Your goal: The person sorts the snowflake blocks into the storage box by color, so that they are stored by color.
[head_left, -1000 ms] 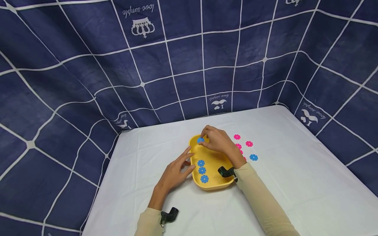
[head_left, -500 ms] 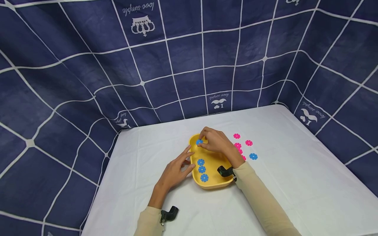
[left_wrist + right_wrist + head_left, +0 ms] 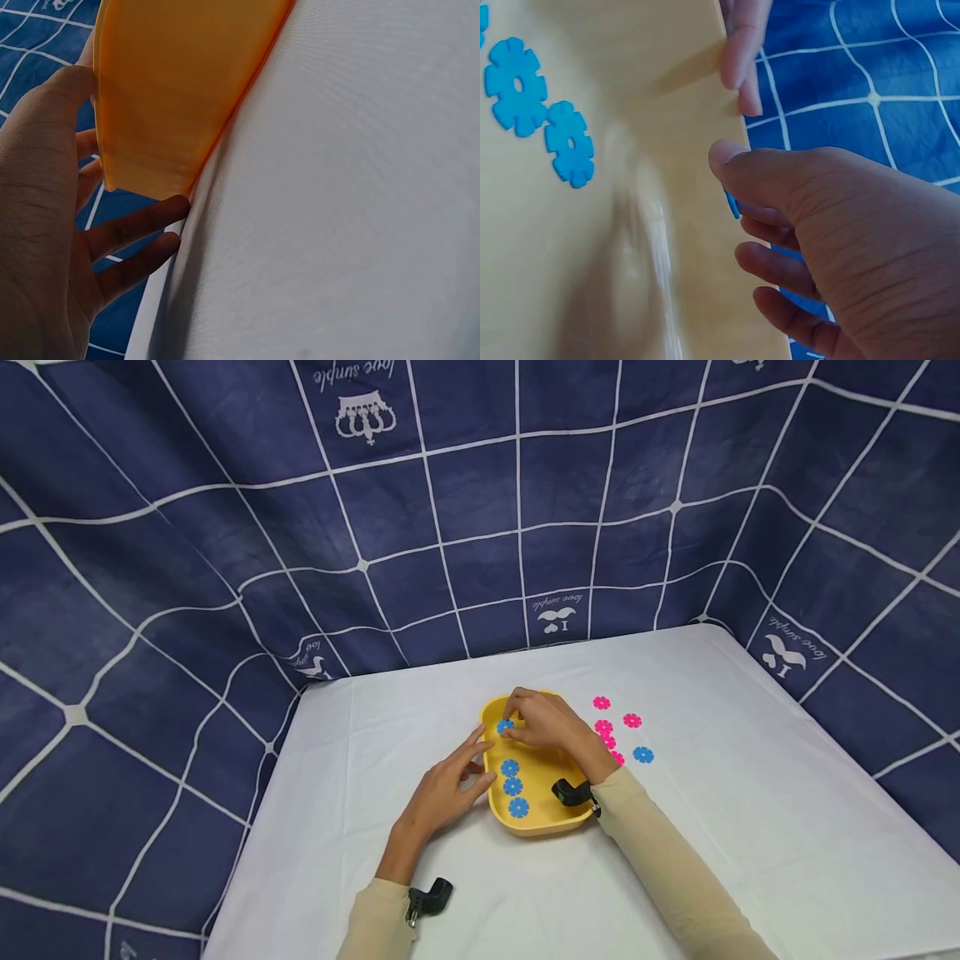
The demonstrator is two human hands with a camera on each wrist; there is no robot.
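Right hand point(image 3: 551, 727) over far end of yellow tray point(image 3: 558, 827), fingers curled, pinching blue flower disc point(image 3: 505, 725) just above tray floor. Left hand point(image 3: 442, 789) flat on white tablecloth point(image 3: 750, 827), fingers straight and spread, tips against tray's left wall, holding nothing. Three more blue discs point(image 3: 513, 787) in row on tray floor, near end. Pink discs point(image 3: 617, 722) and lone blue disc point(image 3: 642, 755) on cloth right of tray. Navy grid-pattern backdrop point(image 3: 225, 527) behind.
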